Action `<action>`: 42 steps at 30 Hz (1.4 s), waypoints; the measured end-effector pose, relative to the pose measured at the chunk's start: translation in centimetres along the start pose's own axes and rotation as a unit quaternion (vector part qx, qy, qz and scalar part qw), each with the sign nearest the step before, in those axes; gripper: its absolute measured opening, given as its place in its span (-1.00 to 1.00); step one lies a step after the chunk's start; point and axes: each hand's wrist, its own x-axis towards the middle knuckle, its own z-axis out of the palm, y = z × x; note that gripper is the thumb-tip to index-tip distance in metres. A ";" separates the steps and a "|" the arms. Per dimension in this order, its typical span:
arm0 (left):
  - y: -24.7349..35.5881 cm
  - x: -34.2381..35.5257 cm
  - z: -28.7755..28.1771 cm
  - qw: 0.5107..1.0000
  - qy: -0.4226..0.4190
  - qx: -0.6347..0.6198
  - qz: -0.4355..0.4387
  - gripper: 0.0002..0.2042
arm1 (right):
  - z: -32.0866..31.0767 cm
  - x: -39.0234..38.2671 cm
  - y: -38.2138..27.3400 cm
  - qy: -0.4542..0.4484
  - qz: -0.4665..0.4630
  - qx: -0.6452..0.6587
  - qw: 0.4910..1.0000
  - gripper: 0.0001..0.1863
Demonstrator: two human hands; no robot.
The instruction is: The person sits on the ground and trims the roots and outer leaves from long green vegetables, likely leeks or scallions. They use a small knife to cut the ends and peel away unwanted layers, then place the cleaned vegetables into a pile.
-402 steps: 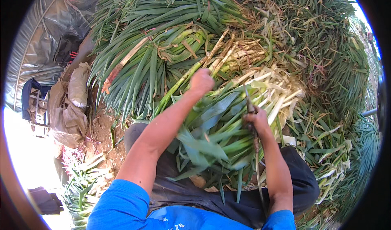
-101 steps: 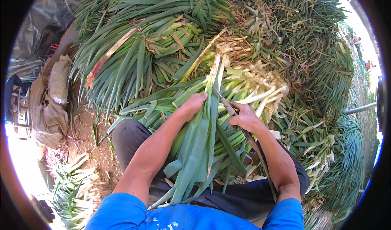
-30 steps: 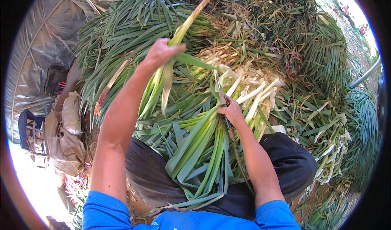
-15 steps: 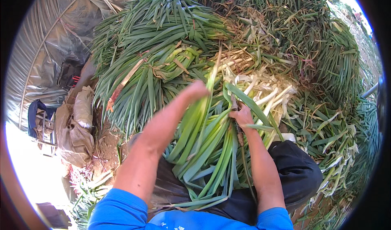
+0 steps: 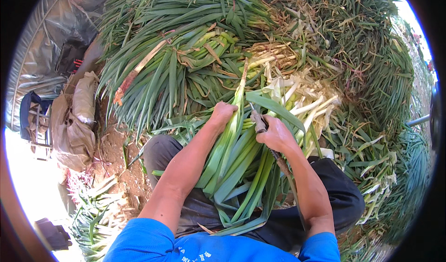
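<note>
– Two grips in view. Left to right: what's the left grip [image 5: 225,112] got?
– Closed on a leek-like stalk [image 5: 239,90], about where pale shank turns to leaf. Stalk is held above the lap, just left of center. Root end points up and away, leaves trail down toward the person. Could be more than one stalk in there, can't tell.
– Handling?
– My read: light, shank fairly stiff, leaves floppy. Outer skin likely thin and easy to tear, slick if damp. Can't judge moisture from this view.
– Where to take hold?
– Same spot, I'd say: firm part near the base of the leaves. Leaf ends would just fold, root tip looks brittle. Modest squeeze, it probably bruises.
– Right grip [image 5: 276,133]?
– Wrapped round a slim tool [image 5: 281,162], narrow tip just right of the stalk, long tail running down along the forearm. Can't tell if the tip touches.
– Looks? Left to right again.
– Stalk: brownish, dry-looking tip, then yellowish white, then bright green splitting into long blades. Right of it, loose leaves [image 5: 258,169] over the lap, darker, some bent. One broad leaf [image 5: 278,109] arches beyond the right grip. Next, white stalks [image 5: 317,109], smooth, bare, piled at angles.
– Far right?
– Heap of green leaves [image 5: 364,143], limp and tangled, pale bits mixed in.
</note>
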 end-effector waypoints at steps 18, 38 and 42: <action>-1.5 -0.5 1.2 0.997 0.027 -0.075 0.021 -0.69 | 1.0 1.3 -2.2 0.000 0.011 -0.106 0.994 -0.55; -2.1 -2.0 0.8 0.999 0.029 0.018 0.002 -0.66 | 0.7 20.1 2.0 0.064 0.063 -0.213 0.973 -0.63; -3.0 -1.9 0.9 0.999 0.026 0.021 -0.017 -0.67 | 1.0 22.8 2.9 0.069 0.042 -0.193 0.978 -0.61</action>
